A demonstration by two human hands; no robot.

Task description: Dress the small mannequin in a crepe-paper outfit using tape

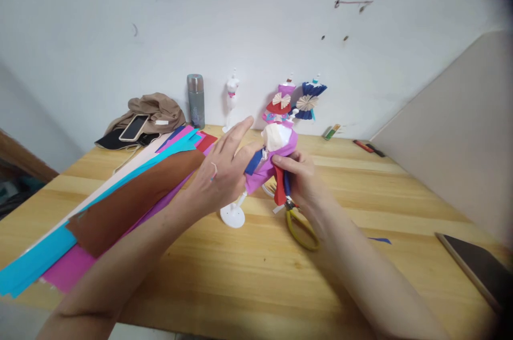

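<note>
A small white dress form (276, 136), dressed in magenta crepe paper (260, 173), leans to the right between my hands, its round white base (233, 215) toward the left. My right hand (300, 171) grips its right side, the thumb pressing near a red paper strip (279, 186) that hangs down. Dark blue paper also shows under that hand. My left hand (224, 169) is at the form's left side, fingers stretched out and apart, fingertips close to a blue paper piece (254, 162). Yellow-handled pliers or scissors (302, 230) lie below my right hand, partly hidden.
Coloured paper sheets, a brown one (140, 195) on top, cover the table's left. Behind stand a flask (196, 102), a bare form (232, 97) and two dressed forms, one in dark blue (312, 97). A phone (134, 128) rests on brown cloth (160, 107). A dark tablet-like object (473, 265) lies right.
</note>
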